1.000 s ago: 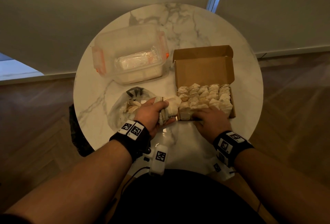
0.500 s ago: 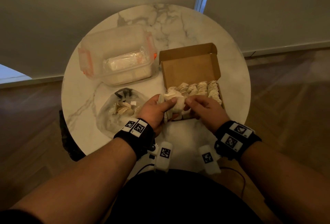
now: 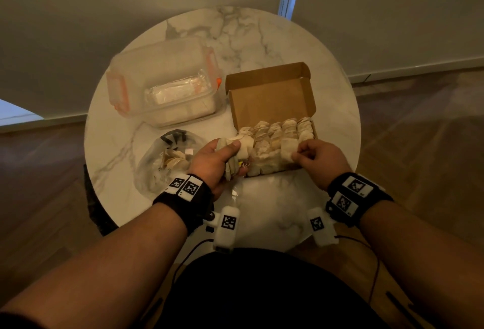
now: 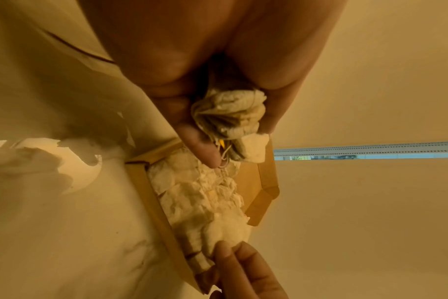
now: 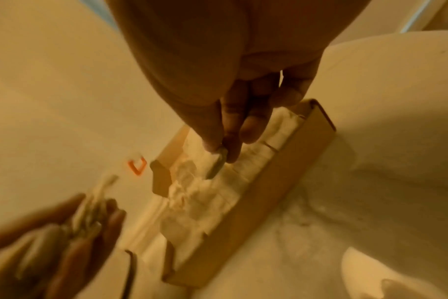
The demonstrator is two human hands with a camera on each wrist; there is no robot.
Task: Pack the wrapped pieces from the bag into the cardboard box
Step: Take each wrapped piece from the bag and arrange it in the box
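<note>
L hand (image 3: 217,162): grip curled round a bundle of wrapped pieces (image 4: 230,113), held at the near-left corner of the cardboard box (image 3: 272,98).
R hand (image 3: 318,158): thumb & fingers pinch one wrapped piece (image 5: 218,163) over the box's near-right rows; wrist view is blurred, so piece edge is prob. just touching the packed ones.
Box: lid open, standing back; rows of pieces (image 3: 277,140) fill its floor.
Bag (image 3: 167,161): clear plastic, left of box on counter (image 3: 262,35), more pieces inside.
Plastic container (image 3: 162,82): orange clips, behind bag.
</note>
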